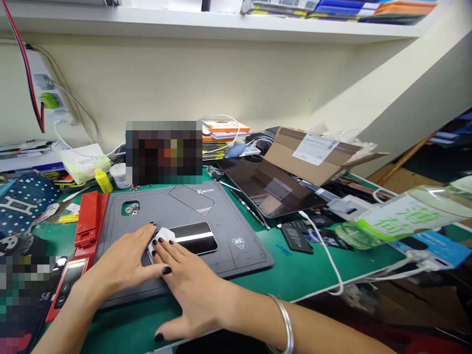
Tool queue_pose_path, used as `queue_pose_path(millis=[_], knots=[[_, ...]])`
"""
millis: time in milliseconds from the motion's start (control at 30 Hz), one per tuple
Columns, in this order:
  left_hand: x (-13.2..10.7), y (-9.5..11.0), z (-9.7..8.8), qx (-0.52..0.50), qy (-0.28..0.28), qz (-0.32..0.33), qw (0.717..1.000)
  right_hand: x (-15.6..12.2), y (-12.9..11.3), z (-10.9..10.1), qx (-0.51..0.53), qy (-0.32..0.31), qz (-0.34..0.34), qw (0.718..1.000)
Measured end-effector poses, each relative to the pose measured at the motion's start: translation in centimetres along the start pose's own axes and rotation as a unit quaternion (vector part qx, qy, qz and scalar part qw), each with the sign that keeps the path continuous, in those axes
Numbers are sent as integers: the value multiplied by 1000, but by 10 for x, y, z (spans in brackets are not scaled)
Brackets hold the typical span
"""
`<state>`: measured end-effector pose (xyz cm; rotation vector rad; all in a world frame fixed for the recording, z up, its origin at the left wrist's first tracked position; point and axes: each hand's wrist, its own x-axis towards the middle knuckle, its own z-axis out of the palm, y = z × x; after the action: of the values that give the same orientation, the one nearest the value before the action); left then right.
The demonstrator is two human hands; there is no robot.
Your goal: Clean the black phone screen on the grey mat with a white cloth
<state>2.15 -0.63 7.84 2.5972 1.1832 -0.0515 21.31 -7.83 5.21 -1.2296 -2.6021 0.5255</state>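
Observation:
A smartphone (197, 238) with a dark, glossy screen lies flat on a grey work mat (236, 265). At the phone's left end, my left hand (123, 258) has its fingers and thumb around the edges, holding it against the mat. My right hand (195, 282) lies over the near-left part of the phone, fingers stretched out and thumb spread away. Under those fingertips a small white wipe (166, 235) is pressed on the screen. The phone's left end is mostly hidden by both hands. Farther back on the mat rests a thin, clear phone-shaped sheet (191, 199).
Left of the mat stands a red tool (86, 221) beside a red-framed device (68, 285). A large dark screen panel (273, 187) leans near an open cardboard box (313, 152). A bottle (405, 216) lies at the right, with a white cable (328, 260) near it.

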Motion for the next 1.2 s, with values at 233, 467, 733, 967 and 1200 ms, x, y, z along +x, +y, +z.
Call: queue_pose_path(millis=[233,467,733,967,1200], knots=[[0,-2,2,12,-14,-5,1000,-7,5,2,-2,-3,15,1000],[0,-1,3,-2,-22,-16,1000,-11,9,-1,-10,-19,54,998],[1,-1,6,11,-21,-18,1000,-19,15,-3,-18,-32,89,995],[1,1,6,2,-10,-16,1000,-29,21,-10,-18,-62,107,992],[1,4,2,9,-33,-26,999,-43,21,-5,-7,-72,76,994]])
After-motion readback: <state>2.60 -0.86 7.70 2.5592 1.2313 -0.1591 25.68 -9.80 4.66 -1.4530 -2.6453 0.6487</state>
